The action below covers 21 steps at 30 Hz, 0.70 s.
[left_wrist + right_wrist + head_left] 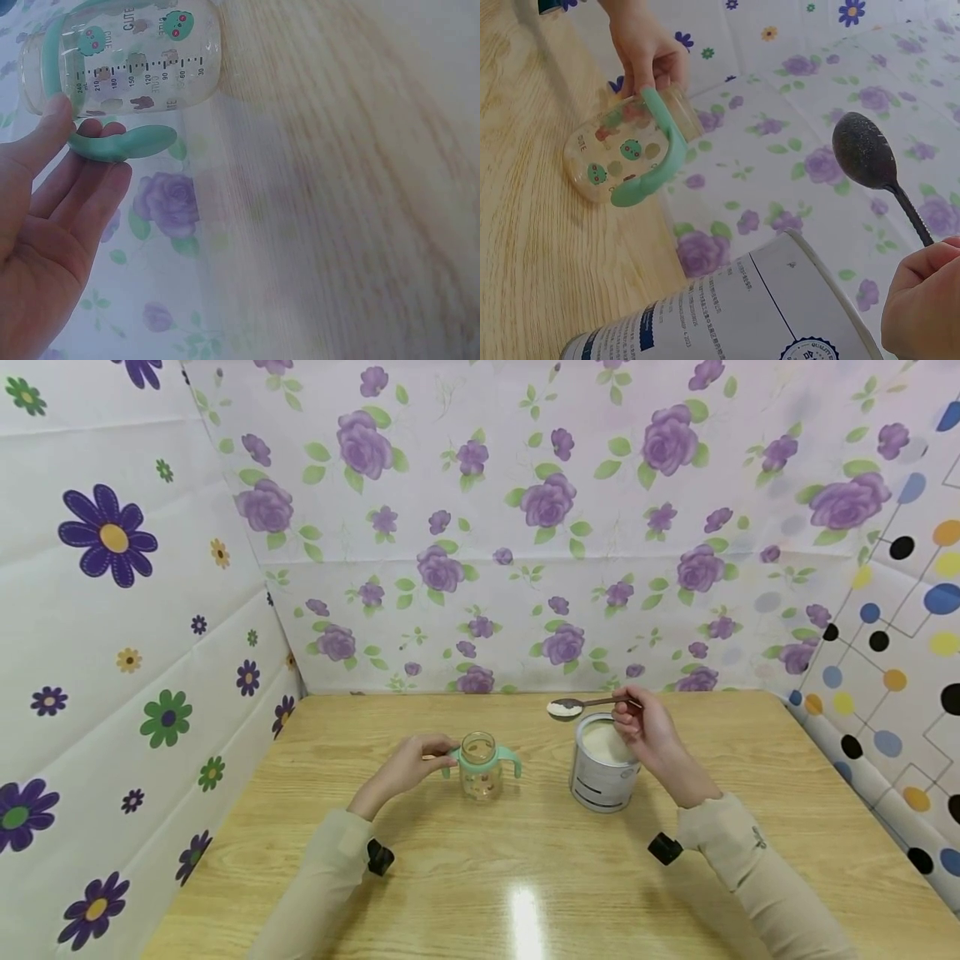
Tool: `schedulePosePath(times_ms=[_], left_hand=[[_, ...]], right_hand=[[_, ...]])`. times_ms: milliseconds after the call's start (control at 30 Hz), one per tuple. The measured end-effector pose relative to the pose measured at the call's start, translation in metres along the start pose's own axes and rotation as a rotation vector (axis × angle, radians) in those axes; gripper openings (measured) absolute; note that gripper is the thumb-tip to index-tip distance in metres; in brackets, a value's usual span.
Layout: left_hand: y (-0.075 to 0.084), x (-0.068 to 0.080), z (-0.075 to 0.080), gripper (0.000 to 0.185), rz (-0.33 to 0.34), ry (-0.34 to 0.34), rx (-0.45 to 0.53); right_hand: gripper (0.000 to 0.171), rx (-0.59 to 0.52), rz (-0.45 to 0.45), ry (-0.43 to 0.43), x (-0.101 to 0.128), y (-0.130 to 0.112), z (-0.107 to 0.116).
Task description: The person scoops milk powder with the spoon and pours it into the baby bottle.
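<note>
Now, left grip (411, 767) pinching bottle handle (146, 141), right grip (648, 727) curled round spoon (864, 152), near can (600, 787)

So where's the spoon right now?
In the head view, the spoon is right of centre, held in the person's right-hand grip, its scooping end appearing just up and left of the open can.
</note>
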State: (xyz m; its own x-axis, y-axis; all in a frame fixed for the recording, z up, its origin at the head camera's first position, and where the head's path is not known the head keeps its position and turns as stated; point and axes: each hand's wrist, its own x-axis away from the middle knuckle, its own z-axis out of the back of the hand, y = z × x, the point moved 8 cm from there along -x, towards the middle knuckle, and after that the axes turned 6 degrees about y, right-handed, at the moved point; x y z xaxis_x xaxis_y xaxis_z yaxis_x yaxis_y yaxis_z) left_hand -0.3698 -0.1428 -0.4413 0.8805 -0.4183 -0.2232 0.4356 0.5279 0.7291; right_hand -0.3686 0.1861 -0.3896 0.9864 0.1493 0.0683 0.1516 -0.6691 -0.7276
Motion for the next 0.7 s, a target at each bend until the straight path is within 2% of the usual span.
schedulePosePath(times_ms=[133,367,700], left_hand=[[0.001,0.0007,0.0008,0.032,0.0,0.0,0.007],[0.0021,0.0014,0.0005,0.032,-0.008,0.005,-0.003],[0.0016,0.0005,0.0007,0.032,-0.012,0.009,-0.013]], right_hand=[[0.047,-0.004,-0.01,-0.014,0.0001,0.0021,-0.0033],[0.045,0.021,-0.027,0.045,-0.0013,0.0058,-0.0022],[0.045,0.042,-0.029,0.042,-0.0021,0.0077,-0.0059]])
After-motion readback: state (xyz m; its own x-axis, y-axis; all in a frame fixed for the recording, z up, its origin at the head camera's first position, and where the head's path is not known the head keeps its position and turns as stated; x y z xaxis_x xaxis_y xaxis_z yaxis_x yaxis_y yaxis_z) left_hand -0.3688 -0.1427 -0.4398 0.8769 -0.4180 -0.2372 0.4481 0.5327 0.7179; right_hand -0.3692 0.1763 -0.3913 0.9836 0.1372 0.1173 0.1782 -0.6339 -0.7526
